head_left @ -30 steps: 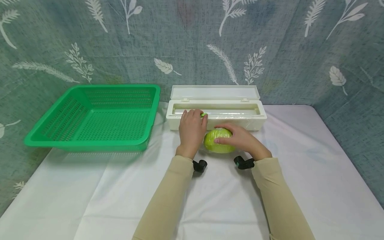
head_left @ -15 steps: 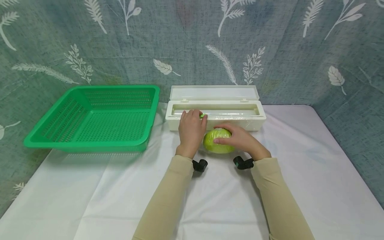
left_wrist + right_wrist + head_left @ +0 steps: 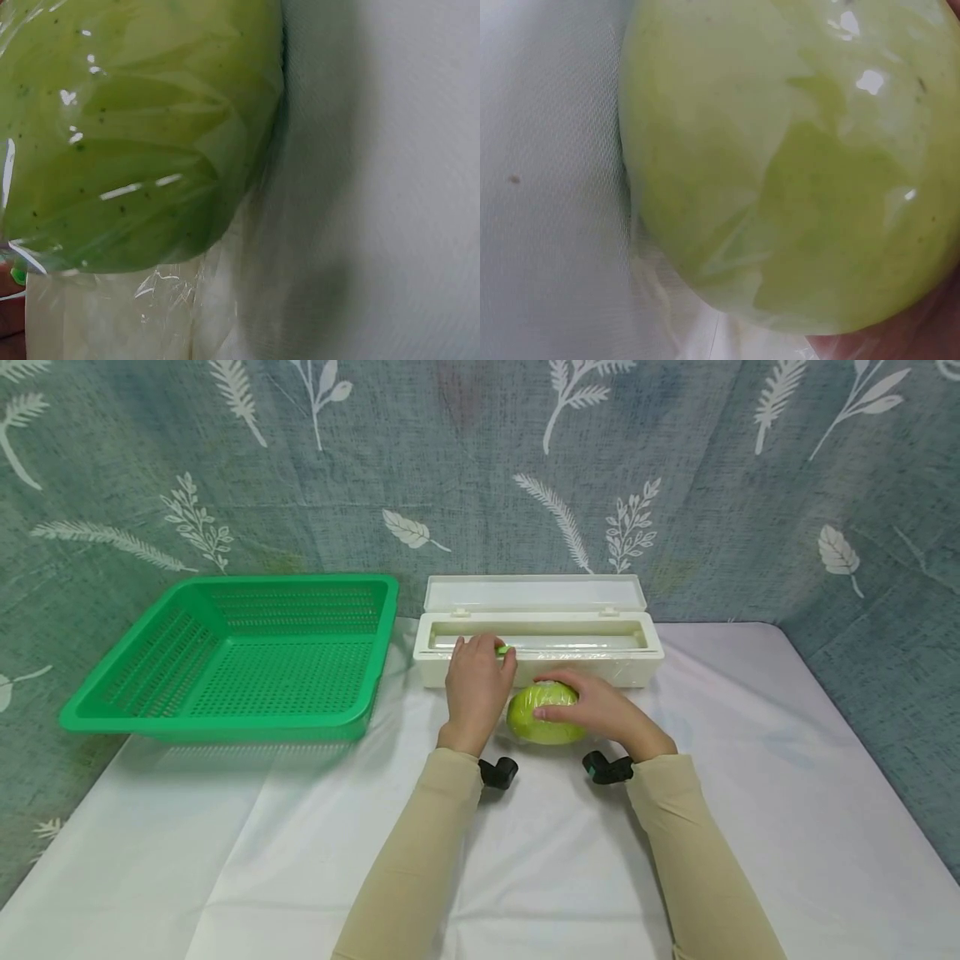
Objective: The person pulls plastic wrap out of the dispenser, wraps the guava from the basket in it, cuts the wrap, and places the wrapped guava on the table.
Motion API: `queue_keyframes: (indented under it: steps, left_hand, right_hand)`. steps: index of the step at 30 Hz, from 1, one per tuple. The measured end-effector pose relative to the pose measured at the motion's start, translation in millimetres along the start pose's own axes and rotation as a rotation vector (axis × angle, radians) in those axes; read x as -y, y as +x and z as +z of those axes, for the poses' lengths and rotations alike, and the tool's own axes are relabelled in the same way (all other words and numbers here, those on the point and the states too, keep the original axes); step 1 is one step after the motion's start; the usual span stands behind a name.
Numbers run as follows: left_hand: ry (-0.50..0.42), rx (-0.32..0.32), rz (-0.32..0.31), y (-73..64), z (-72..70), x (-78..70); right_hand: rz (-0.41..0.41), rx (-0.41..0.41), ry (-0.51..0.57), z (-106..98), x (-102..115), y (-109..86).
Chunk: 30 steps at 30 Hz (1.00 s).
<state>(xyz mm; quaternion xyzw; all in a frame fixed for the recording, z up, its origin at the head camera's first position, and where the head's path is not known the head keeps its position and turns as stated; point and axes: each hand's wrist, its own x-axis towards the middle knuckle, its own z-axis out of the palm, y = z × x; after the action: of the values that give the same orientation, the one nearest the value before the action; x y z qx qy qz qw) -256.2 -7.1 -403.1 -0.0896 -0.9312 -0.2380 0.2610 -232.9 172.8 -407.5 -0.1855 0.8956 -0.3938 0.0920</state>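
A round green fruit (image 3: 542, 727), wrapped in clear cling film, sits on the white cloth just in front of a cling film dispenser (image 3: 622, 672). My right hand (image 3: 600, 706) grips the fruit from the right, thumb on the near side and fingers over the far side. At the dispenser's front edge, left of its middle, my left hand (image 3: 477, 685) pinches a small bright green slider (image 3: 503, 650), mostly covered by the fingers. In the left wrist view, film runs from the speckled fruit (image 3: 135, 150) to the dispenser. The right wrist view shows smooth film over the fruit (image 3: 795, 172).
The dispenser's white lid (image 3: 536, 593) stands open at the back, with the film roll (image 3: 577, 642) inside. A green perforated basket (image 3: 352, 722) stands at the left. A grey-green leaf-patterned curtain (image 3: 465, 485) hangs behind the cloth-covered table (image 3: 787, 827).
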Motion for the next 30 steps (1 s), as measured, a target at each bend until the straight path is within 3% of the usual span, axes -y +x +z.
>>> queue_keyframes:
  steps: [10, 21, 30]
  left_hand:
    - [0.111, -0.027, -0.065, -1.8, 1.9, 3.8]
    - [0.137, -0.056, -0.046, -2.8, 1.9, 4.5]
    - [0.143, 0.03, -0.068, -1.8, -0.5, 3.7]
  right_hand:
    - [0.009, 0.002, -0.011, 0.8, -0.8, 1.1]
    - [0.004, 0.002, -0.009, -0.6, -2.4, 0.9]
    - [0.024, 0.004, 0.005, 0.8, -2.7, 0.4]
